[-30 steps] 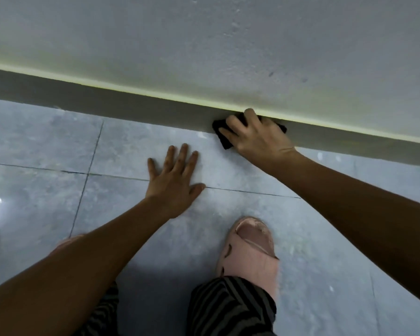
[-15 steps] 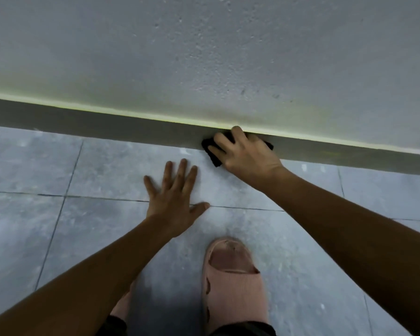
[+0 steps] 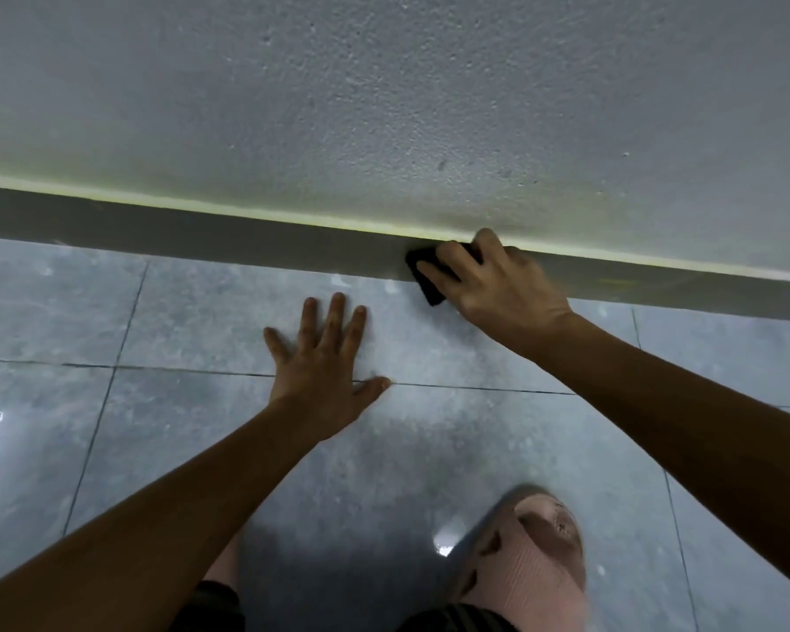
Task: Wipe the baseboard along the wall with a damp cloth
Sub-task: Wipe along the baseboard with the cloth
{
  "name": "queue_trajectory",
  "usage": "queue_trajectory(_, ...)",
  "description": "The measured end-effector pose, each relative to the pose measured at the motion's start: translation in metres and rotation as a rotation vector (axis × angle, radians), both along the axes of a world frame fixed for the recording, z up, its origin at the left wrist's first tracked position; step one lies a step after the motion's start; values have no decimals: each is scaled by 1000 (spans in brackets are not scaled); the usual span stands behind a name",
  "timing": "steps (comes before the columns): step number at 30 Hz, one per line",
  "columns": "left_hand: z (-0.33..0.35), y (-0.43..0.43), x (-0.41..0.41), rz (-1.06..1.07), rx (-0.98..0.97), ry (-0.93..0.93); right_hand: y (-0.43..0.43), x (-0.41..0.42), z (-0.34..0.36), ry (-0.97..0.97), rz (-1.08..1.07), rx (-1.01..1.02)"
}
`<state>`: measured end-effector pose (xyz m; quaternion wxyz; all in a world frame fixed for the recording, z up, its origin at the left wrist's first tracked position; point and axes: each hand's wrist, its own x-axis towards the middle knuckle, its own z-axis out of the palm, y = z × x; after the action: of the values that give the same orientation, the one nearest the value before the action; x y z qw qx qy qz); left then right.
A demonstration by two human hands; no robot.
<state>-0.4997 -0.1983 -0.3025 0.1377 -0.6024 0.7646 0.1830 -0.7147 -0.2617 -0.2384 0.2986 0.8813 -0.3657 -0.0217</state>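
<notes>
A dark grey baseboard [image 3: 201, 237] runs along the foot of a rough white wall [image 3: 384, 107], with a pale yellowish strip above it. My right hand [image 3: 493, 289] presses a small black cloth [image 3: 423, 273] flat against the baseboard; only the cloth's left part shows beyond my fingers. My left hand [image 3: 325, 367] lies flat on the grey floor tile, fingers spread, holding nothing, a little left of and nearer than the cloth.
Glossy grey floor tiles [image 3: 110, 449] with dark grout lines fill the lower view. A pink slipper [image 3: 534, 554] on my foot stands at the bottom right, beside striped trouser fabric [image 3: 457, 620]. A bright light glare lies at the far left.
The view has shifted, and the slipper now sits further right and lower. My right hand keeps the cloth on the baseboard; my left hand stays planted on the tile.
</notes>
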Motion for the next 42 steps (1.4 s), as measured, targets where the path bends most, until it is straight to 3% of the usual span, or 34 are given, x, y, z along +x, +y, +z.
queue_trajectory(7,-5,1,-1,-4,-49,9,-1,-13,-18,191,17,148)
queue_trajectory(11,-11,-1,-5,-145,-157,92,3,-52,-6,237,8,153)
queue_trajectory(19,-8,-1,-35,-225,-37,82,-8,-21,-3,43,112,-26)
queue_trajectory(24,-3,1,-37,-223,-40,55,-11,-32,-5,257,194,38)
queue_trajectory(29,-5,4,-41,-274,-115,24,-6,-83,0,421,133,89)
queue_trajectory(33,-8,4,-61,-407,-185,114,-2,-98,21,320,122,54)
queue_trajectory(36,-8,0,-86,-324,-114,131,-5,-76,26,292,177,-22)
queue_trajectory(42,-7,2,-95,-260,-91,100,-4,-71,11,308,99,102)
